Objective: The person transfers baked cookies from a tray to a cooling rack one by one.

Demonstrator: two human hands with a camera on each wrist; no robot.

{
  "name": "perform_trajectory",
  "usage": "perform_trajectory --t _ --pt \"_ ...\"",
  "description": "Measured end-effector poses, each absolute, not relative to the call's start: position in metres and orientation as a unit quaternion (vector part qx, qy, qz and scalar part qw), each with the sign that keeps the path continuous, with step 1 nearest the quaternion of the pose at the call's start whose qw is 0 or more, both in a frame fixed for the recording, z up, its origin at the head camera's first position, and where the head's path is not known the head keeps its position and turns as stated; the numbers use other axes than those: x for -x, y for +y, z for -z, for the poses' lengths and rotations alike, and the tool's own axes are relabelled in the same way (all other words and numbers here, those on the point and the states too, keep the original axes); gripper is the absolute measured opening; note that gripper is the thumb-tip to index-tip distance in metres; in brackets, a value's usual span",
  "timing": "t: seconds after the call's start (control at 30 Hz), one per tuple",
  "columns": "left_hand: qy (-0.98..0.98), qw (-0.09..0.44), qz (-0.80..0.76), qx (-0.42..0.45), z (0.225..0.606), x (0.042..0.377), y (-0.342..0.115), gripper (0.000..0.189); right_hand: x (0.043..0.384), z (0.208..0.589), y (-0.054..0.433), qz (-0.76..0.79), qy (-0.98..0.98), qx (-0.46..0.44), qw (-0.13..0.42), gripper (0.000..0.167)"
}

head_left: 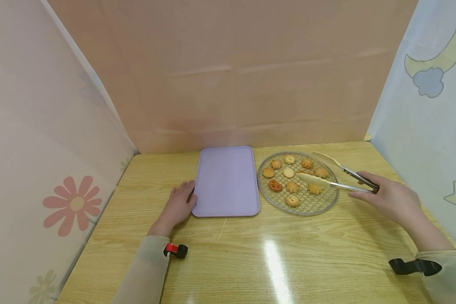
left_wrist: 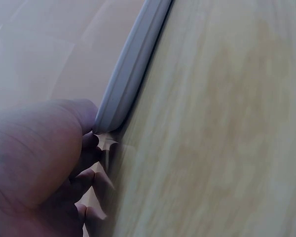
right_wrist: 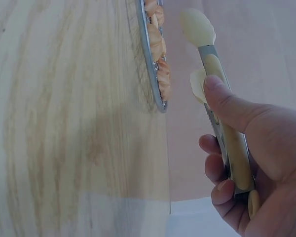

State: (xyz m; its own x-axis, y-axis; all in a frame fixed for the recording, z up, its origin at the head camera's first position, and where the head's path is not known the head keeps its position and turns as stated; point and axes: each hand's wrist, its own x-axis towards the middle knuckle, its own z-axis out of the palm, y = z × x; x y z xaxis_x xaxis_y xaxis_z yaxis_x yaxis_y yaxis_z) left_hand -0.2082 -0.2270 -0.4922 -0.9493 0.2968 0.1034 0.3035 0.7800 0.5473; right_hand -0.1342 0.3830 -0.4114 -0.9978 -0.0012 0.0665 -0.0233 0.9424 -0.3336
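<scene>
My left hand [head_left: 179, 204] lies at the near left side of a lilac rectangular tray [head_left: 226, 181]. Its thumb touches the tray's rim, as the left wrist view also shows, while the other fingers rest beside it on the table. With my right hand [head_left: 393, 198] I grip a pair of metal tongs [head_left: 351, 186] with pale tips. Their two arms stand apart over the right part of a round wire rack [head_left: 308, 207]. Several cookies lie spread on the rack, among them a pretzel-shaped one [head_left: 275, 185], a plain round one [head_left: 289, 172] and a ridged one [head_left: 293, 187]. Nothing shows between the tong tips.
Tray and rack stand side by side near the back of the wooden table [head_left: 228, 257]. A brownish sheet [head_left: 232, 76] rises behind them. Printed panels flank the table, with a flower [head_left: 76, 203] on the left and a moon [head_left: 442, 52] on the right.
</scene>
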Motion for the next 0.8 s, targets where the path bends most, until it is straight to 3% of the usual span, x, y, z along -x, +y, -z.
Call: perform_trajectory --t 0.23,0.47,0.8 --pt "-0.945 0.003 0.285 0.160 0.487 0.206 -0.224 0.059 0.137 0.418 0.392 -0.176 -0.983 0.022 0.042 0.081" --pt "-0.951 -0.008 0.271 0.150 0.480 0.204 -0.222 0.058 0.136 0.422 0.401 -0.175 -0.982 0.058 0.040 0.092" --pt "-0.955 -0.029 0.258 0.141 0.479 0.204 -0.222 0.059 0.137 0.430 0.406 -0.183 -0.978 0.086 0.046 0.092"
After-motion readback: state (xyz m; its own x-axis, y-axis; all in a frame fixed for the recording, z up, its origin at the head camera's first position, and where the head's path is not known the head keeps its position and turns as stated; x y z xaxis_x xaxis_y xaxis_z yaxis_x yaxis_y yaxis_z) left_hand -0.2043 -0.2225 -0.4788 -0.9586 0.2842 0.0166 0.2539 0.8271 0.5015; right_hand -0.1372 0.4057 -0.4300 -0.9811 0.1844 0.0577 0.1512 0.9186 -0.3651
